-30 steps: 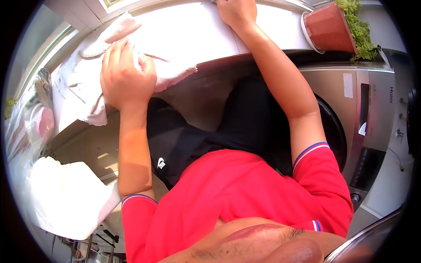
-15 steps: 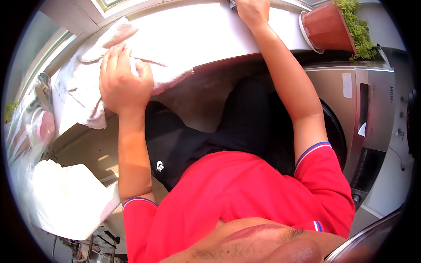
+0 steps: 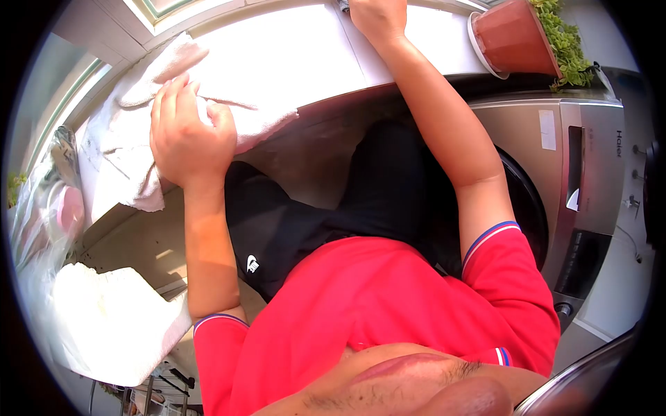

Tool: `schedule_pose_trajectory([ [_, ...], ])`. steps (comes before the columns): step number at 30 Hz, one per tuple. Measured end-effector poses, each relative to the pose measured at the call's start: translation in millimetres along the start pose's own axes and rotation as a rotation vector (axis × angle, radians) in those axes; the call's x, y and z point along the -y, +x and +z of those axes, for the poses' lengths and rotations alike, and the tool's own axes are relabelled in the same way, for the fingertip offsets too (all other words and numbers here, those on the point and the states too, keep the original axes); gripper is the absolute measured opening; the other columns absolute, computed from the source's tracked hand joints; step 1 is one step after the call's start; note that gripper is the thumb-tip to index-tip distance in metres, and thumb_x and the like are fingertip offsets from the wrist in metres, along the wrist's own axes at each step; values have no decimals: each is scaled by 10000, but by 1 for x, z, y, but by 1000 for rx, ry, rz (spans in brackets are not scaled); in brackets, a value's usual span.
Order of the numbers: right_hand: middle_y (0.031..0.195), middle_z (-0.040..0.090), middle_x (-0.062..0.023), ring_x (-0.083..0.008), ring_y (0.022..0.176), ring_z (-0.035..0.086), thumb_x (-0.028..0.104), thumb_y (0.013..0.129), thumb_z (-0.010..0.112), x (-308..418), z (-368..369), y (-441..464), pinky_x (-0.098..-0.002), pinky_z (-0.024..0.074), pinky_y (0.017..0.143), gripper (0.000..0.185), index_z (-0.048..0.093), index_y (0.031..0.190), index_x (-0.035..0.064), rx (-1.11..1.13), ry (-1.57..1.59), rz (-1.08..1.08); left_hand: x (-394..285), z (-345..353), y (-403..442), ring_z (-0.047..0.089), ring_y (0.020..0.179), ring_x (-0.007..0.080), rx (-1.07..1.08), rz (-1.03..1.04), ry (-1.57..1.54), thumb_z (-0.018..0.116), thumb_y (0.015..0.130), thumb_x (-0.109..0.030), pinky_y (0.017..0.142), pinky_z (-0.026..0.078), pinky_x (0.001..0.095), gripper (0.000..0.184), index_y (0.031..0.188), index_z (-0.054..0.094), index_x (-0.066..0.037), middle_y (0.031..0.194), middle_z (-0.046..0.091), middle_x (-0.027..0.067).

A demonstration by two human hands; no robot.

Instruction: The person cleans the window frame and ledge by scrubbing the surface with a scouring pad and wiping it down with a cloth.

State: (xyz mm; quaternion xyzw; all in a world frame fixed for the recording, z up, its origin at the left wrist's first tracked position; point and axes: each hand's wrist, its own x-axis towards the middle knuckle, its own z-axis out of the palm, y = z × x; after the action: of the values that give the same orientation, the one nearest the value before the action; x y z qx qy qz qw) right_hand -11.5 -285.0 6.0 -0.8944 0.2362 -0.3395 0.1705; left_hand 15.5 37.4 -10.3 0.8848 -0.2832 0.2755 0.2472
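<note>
In the head view, a pale towel is spread in folds over the left part of a white ledge, with its near edge hanging over the ledge's front. It is covered in part by the left hand, which is laid on it palm down; the four fingers are extended forward and held close together, and the thumb is set apart from them. At the top edge of the view, the right hand is held low over the ledge, well apart from the towel. A small grey item is seen at its left side, mostly cut off by the edge; whether it is pinched or only touched cannot be told, since the fingers are barely shown. To the right, a reddish-brown pot with a leafy plant is tilted in view beside a white saucer, near a silver washing machine. At the left, clear plastic is seen beside the ledge, and a bright white cloth is placed below it.
</note>
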Motion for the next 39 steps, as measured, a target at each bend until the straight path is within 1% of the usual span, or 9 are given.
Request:
schedule_pose_trajectory([
  [3,846,684,-286,-448,848,666,173,854,614,-8,-4,3,-518,504,825,236,714,791,-31,23,-66,-89,1,0,3,653,1165,325,3,12,4,647,748,-110,1005,524,437,299,1025,729,-30,1196,721,99],
  [6,863,683,-287,-462,876,656,179,865,599,-1,-20,0,-528,499,839,237,705,793,-21,78,70,27,0,-1,0,653,1162,327,3,7,13,644,744,-106,1003,524,434,297,1019,724,-25,1193,719,103],
  [13,885,698,-261,-455,880,660,199,880,592,10,-16,3,-522,504,834,257,709,798,-14,70,-89,-91,0,0,3,649,1167,332,5,26,5,638,739,-100,1008,521,436,300,1019,716,-25,1196,716,103],
  [14,881,693,-267,-451,885,660,192,873,589,14,-28,6,-527,501,841,246,710,803,-11,209,92,106,1,-1,1,648,1167,332,8,24,-1,638,739,-99,1009,520,438,301,1020,715,-25,1197,716,103],
  [18,864,696,-264,-448,877,669,176,867,588,12,-12,3,-520,508,824,230,722,832,-8,93,-73,-3,-5,0,1,644,1176,333,19,1,10,630,747,-91,1013,515,437,305,1033,711,-26,1207,715,102],
  [25,838,692,-262,-453,841,665,191,867,588,11,-23,3,-514,509,803,257,710,813,-29,115,27,32,-4,-3,0,641,1175,333,28,-8,34,607,770,-72,1012,509,431,301,1051,708,-30,1219,715,105],
  [33,845,702,-233,-438,837,678,208,863,603,16,-8,0,-519,520,795,241,714,797,5,63,4,-130,-8,0,1,641,1176,334,26,4,31,597,775,-71,1017,506,430,312,1064,704,-28,1230,712,106],
  [35,877,711,-229,-436,860,683,236,876,606,20,6,4,-524,529,821,230,725,833,45,58,-106,-132,-5,3,2,641,1178,333,17,12,44,594,775,-70,1019,506,426,313,1066,704,-28,1233,711,105],
  [39,885,717,-231,-435,851,687,217,883,624,10,-21,5,-522,532,811,220,741,869,32,120,-179,-88,-4,1,1,640,1186,328,14,4,10,592,777,-70,1023,507,425,311,1064,705,-30,1234,712,104],
])
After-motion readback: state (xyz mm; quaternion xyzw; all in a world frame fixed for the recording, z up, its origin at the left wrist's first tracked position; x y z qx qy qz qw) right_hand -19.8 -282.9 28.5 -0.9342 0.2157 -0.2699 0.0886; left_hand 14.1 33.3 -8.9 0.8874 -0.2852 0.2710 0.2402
